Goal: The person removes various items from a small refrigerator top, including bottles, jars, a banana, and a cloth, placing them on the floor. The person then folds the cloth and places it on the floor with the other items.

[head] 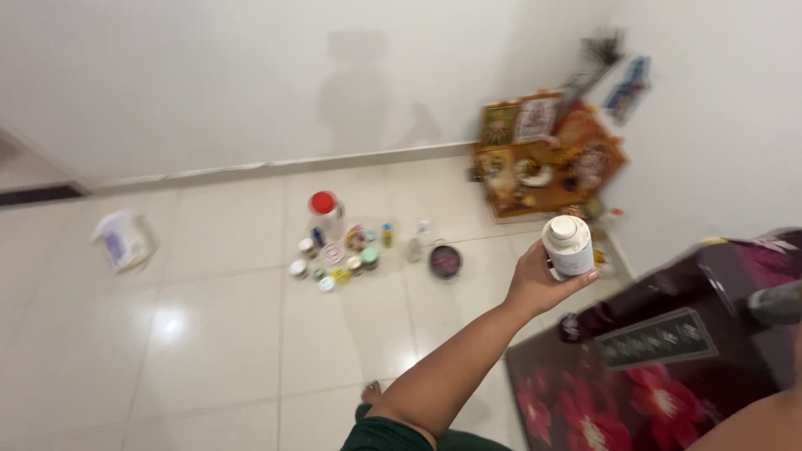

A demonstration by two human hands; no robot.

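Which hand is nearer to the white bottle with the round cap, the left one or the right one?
Left. The left hand grips the white bottle; the right hand is out of view.

The left hand (539,284) is gripping a white plastic bottle (569,245) upright, above the tiled floor (209,351). Left of the bottle, small jars (342,255) are standing clustered on the floor. A shrine shelf (543,163) is sitting beyond the bottle, against the wall. A maroon floral mat (652,384) is lying below the bottle.
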